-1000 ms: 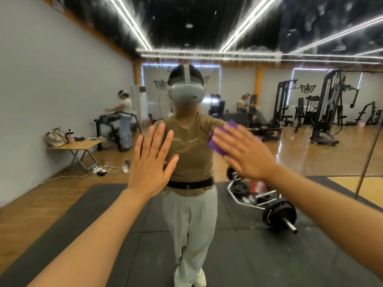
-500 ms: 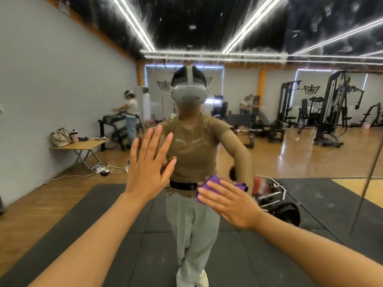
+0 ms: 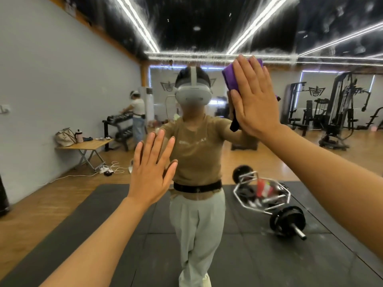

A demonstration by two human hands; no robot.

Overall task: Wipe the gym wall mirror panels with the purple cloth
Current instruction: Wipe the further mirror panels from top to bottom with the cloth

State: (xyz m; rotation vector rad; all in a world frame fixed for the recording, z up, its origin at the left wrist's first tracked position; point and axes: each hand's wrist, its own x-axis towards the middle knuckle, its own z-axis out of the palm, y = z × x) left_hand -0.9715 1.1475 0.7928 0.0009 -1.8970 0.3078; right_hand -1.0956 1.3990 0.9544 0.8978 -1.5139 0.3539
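The wall mirror panel fills the view and reflects the gym and me. My right hand presses the purple cloth flat against the glass, high and right of centre, fingers straight and pointing up. The cloth shows at the hand's left edge and above the fingertips; most of it is hidden under the palm. My left hand lies flat on the glass lower down, left of centre, fingers spread, holding nothing. Streaky smears cross the upper part of the mirror.
A panel seam runs down the glass at the upper right. Reflected behind me are a black floor mat, a loaded hex barbell, weight machines on the right, a folding table on the left, and another person by a dumbbell rack.
My right hand has swept the cloth from waist height up to the top of the panel, a little rightward. My left hand has stayed in place on the glass.
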